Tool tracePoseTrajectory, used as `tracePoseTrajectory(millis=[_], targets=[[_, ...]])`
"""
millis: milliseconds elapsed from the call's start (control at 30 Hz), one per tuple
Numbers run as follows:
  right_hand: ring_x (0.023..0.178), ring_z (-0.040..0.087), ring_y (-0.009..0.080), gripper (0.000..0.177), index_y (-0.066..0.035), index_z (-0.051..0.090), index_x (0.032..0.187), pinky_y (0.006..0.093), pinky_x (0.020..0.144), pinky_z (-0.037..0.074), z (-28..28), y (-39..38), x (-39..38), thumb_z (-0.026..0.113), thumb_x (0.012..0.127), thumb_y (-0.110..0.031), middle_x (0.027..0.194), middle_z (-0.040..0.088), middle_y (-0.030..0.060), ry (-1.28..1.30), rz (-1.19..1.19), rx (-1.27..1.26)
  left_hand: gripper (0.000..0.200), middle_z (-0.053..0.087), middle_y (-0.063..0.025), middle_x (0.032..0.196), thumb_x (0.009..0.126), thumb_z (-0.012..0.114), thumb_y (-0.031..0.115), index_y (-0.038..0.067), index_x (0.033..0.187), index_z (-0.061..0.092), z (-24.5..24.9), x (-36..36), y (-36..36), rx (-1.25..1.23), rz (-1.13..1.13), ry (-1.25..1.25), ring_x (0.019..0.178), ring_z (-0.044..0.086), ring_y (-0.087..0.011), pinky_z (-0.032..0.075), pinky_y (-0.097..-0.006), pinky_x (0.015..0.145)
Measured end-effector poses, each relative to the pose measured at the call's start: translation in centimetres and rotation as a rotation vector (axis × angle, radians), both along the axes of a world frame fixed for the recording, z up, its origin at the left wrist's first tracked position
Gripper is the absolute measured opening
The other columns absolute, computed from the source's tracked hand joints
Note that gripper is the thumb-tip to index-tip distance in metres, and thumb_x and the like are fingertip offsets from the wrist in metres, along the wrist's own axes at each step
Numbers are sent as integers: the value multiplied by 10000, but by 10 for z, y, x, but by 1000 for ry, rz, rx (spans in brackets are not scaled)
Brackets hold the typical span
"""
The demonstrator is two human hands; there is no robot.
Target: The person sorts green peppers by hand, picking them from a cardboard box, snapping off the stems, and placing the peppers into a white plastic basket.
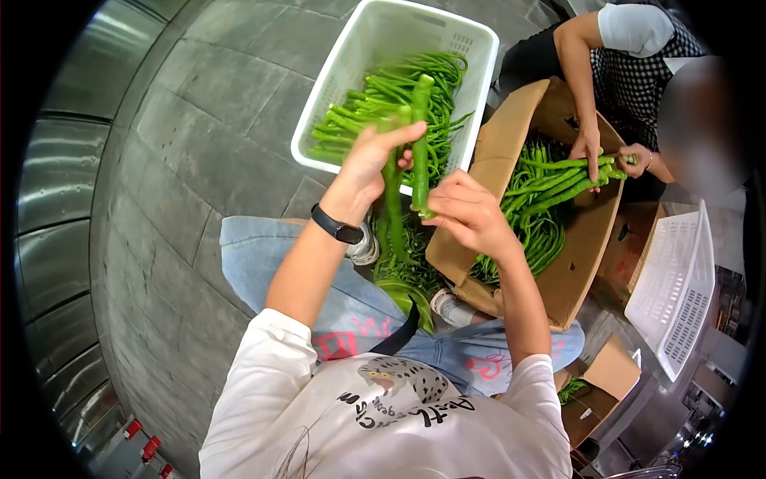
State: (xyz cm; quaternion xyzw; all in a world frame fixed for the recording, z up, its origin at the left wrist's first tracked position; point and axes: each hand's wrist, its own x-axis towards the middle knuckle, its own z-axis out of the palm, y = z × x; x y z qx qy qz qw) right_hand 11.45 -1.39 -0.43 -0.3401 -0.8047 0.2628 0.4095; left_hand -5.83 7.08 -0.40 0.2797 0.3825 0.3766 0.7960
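The green beans [420, 144] hang between my hands, over the near edge of the white basket [316, 104] with more beans inside. My left hand [375, 164] is closed around them near their upper part; my right hand [467, 209] pinches their lower ends between thumb and fingers. To the right, a co-worker [638, 96] holds other beans over the cardboard box [499, 132].

You're in a food-prep area, prob. comm. kitchen: metal panels [62, 191] & floor tiles [179, 164] left of your L hand [375, 160], veg crate [482, 68] beyond, veg box [492, 144] by your R hand [471, 211].
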Motion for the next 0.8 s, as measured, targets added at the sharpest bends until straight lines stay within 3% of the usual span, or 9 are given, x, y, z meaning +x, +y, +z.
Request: tracePoseTrajectory(millis=[133, 233, 400, 467, 500, 533, 700, 800], targets=[[783, 553, 256, 239, 0, 652, 887, 336, 688, 470, 5, 2, 1, 737, 669, -51, 858, 633, 82, -57, -41, 13, 131, 589, 25, 718, 824, 682, 171, 69, 876, 620, -5, -1, 5, -13, 8, -44, 538, 482, -31, 352, -160, 466], [800, 552, 225, 221, -2, 664, 914, 313, 713, 463, 0, -5, 5, 715, 702, -34, 877, 648, 77, 2, -250, 44, 152, 573, 7, 751, 832, 679, 185, 59, 877, 607, -7, -4, 9, -46, 125, -138, 582, 472, -47, 364, -171, 487], [862, 529, 158, 168, 39, 658, 970, 269, 787, 437, -12, -26, 1, 631, 815, -18, 924, 645, 47, 677, -540, -390, 225, 577, -19, 883, 878, 629, 218, 38, 1002, 577, -20, -21, 34, -34, 320, -387, 659, 474, -77, 384, -193, 540], [853, 529, 145, 174, 25, 665, 967, 266, 774, 438, -11, -38, -1, 643, 805, -36, 906, 639, 47, 596, -656, -442, 231, 598, -48, 935, 890, 610, 201, 21, 1026, 562, -26, -29, 41, -58, 392, -381, 688, 495, -106, 414, -201, 579], [858, 539, 145, 188, -6, 678, 963, 273, 759, 444, -7, -45, 1, 666, 780, -50, 895, 636, 53, 331, -694, -413, 230, 598, -49, 930, 890, 609, 200, 22, 1027, 561, -28, -31, 45, -65, 429, -367, 693, 500, -112, 419, -205, 584], [856, 547, 173, 198, -32, 690, 942, 280, 739, 443, -6, -52, -4, 690, 747, -67, 884, 636, 65, 242, -698, -403, 229, 598, -50, 925, 890, 607, 199, 22, 1027, 561, -32, -33, 49, -73, 466, -354, 698, 505, -119, 423, -208, 589], [910, 541, 248, 325, -84, 643, 1019, 358, 765, 426, -36, -91, -41, 683, 698, -55, 952, 600, 52, -192, -456, -138, 124, 597, -54, 833, 850, 655, 131, 54, 885, 565, -73, -63, 73, 4, 777, -100, 719, 548, -143, 432, -219, 504], [1028, 504, 251, 331, -60, 629, 1037, 363, 811, 396, -62, -108, -55, 670, 712, -101, 1073, 567, 73, -521, -353, -230, 130, 598, -57, 838, 847, 663, 142, 56, 860, 566, -88, -73, 77, -54, 838, -36, 706, 573, -154, 436, -218, 485]])
